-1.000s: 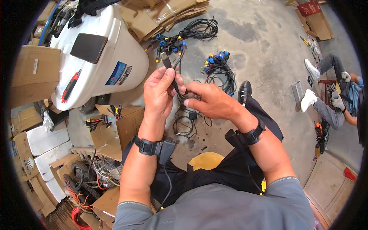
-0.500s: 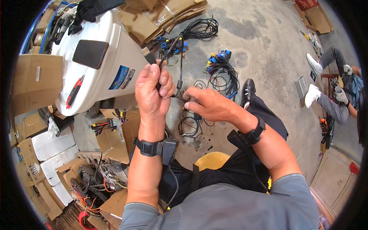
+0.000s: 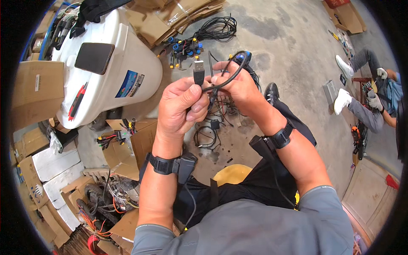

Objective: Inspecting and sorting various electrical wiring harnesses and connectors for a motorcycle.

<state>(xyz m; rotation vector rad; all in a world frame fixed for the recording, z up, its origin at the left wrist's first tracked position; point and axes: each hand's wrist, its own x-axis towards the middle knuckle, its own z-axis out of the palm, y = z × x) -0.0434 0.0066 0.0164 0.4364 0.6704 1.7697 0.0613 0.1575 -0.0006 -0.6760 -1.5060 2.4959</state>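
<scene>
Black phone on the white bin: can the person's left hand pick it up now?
Probably not freely: the left hand holds the black cable, though nothing seems to cover the phone.

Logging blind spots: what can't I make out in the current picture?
In the head view:
Plug, lower end: hidden by the left hand.
Right hand, some fingers: hidden by the hand itself.
Co-worker: cut off at the right rim.
Black bits: too small to identify.
</scene>
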